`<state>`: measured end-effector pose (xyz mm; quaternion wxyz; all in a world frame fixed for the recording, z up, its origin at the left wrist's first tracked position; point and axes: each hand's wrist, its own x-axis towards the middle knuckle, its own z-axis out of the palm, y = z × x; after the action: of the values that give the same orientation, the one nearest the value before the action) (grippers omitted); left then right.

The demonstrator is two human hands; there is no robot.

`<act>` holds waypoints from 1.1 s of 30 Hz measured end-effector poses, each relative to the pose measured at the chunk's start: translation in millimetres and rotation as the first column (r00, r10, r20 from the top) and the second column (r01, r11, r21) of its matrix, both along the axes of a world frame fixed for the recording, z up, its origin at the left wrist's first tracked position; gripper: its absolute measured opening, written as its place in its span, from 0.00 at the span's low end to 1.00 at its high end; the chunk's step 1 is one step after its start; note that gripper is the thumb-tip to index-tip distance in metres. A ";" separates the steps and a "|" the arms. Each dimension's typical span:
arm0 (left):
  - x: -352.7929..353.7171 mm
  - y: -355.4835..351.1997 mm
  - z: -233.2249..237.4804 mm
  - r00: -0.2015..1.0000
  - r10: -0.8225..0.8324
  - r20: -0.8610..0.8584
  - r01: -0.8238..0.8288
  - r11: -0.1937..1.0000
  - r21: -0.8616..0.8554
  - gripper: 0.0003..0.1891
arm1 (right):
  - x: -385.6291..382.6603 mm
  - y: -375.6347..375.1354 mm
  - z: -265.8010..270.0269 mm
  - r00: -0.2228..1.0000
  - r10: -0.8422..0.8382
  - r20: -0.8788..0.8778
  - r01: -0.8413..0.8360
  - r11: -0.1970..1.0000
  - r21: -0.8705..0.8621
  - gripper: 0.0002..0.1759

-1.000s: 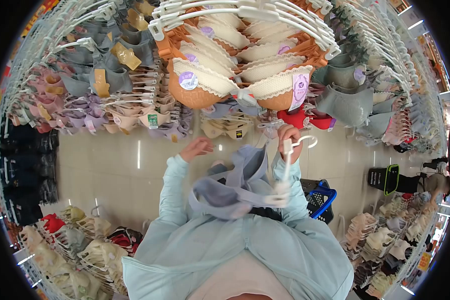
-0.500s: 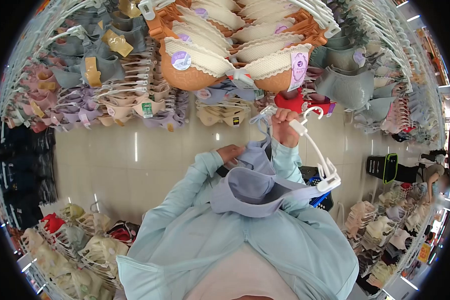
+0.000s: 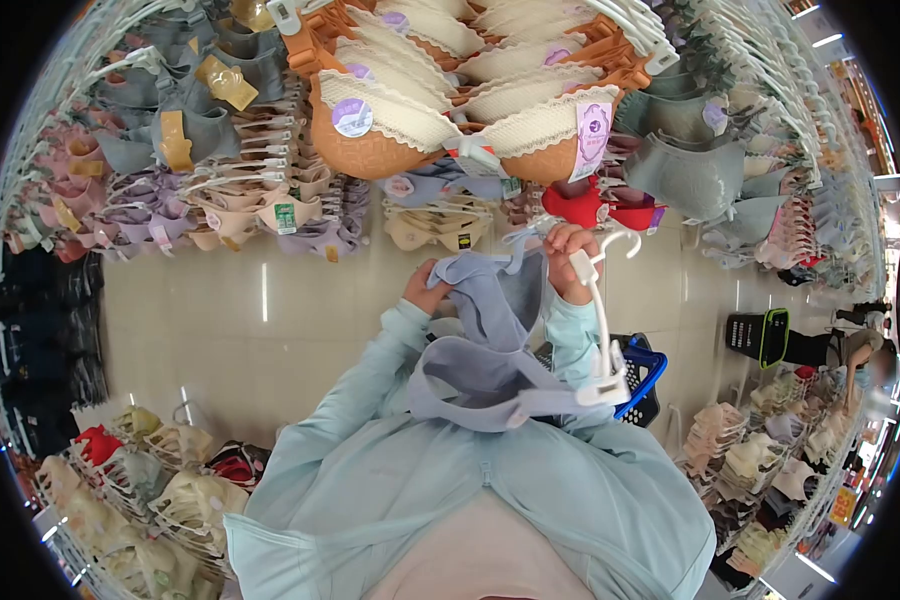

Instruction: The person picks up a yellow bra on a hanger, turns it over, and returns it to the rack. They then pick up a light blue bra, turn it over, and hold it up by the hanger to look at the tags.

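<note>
A pale blue-grey bra [image 3: 470, 365] hangs in front of my chest, its cups sagging low and a strap side stretched upward. My left hand [image 3: 429, 288] pinches a raised edge of its fabric on the left. My right hand [image 3: 570, 262] is closed around a white plastic hanger [image 3: 602, 330] near its hook, at the upper right. The hanger's lower clip end is beside the right side of the bra. The fingers of my right hand partly hide the far end of the hanger.
Orange and cream bras [image 3: 390, 140] hang on a rack just ahead. Grey bras [image 3: 690, 170] hang to their right. A blue shopping basket [image 3: 645, 375] is behind my right arm. At far right a person [image 3: 855, 350] stands near a black basket [image 3: 755, 335].
My left hand has moved up and left, pulling the bra's fabric with it and spreading it. The hanger's clip end has swung left and down. More of the blue basket shows.
</note>
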<state>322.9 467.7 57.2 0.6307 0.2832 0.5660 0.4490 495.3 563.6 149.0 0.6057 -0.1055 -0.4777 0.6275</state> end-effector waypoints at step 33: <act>-1.2 4.1 126.6 0.998 0.039 0.055 -0.057 0.926 0.373 0.12 | -29.2 -42.2 34.4 0.574 -0.388 0.721 0.203 0.920 0.334 0.09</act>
<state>321.7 471.9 183.8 0.5669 0.3737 0.4623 0.5703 466.1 521.4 183.5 0.4444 -0.3777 -0.7311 0.3540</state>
